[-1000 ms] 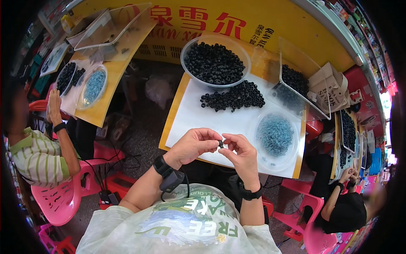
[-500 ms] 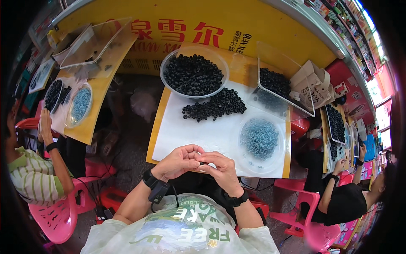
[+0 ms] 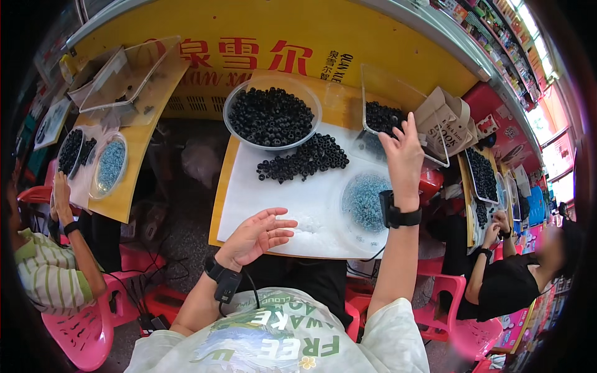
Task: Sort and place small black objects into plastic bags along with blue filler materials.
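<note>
Over the near edge of the clear rectangular bin [image 3: 445, 163] my right hand [image 3: 405, 160] is raised, fingers stretched out and the thumb apart. Black ring-shaped pieces [image 3: 382, 116] lie in that bin beside the thumb. My left hand [image 3: 254, 237] hovers above the near edge of the white sheet [image 3: 249, 193], palm half turned up, fingers apart, holding nothing. Small white bits [image 3: 311, 225] lie near its fingertips. A loose heap of black rings [image 3: 305, 159] sits farther off, next to a round clear tub [image 3: 233, 138] full of black rings.
Close to my right forearm, light-blue small pieces [image 3: 365, 202] fill a round clear dish [image 3: 364, 239]. A paper bag [image 3: 444, 121] stands behind the bin. Other people work at side tables left and right, with pink chairs [image 3: 78, 323] beside them.
My hands were together with a small dark piece between the fingers. Now they are apart: the right has moved far and right to the bin, the left has opened and no dark piece shows.
</note>
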A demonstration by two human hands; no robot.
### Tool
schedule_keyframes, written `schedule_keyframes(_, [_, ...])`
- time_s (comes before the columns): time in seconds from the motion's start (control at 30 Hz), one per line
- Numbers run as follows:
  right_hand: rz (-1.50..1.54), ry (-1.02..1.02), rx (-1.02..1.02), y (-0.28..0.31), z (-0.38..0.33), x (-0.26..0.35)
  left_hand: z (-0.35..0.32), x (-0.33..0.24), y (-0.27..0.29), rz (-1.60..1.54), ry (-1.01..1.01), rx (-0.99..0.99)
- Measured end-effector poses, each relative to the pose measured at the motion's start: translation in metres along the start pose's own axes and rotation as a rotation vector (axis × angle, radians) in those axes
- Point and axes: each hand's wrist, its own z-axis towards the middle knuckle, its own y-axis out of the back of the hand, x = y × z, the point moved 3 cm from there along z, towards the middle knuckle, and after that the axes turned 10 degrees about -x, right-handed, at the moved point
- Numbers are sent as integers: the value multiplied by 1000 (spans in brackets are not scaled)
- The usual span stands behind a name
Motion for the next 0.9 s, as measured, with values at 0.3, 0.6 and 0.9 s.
schedule_keyframes(0.3, [-240,214,364,-98,-100,-60,-3,0,18,58,3,-35])
schedule_keyframes(0.6, [-191,85,461,-112,-120,-63,-5,0,32,55,-61,-55])
schedule_keyframes(0.9, [155,-13,378,-37,-173,20,23,-4,-10,6,-41,-163])
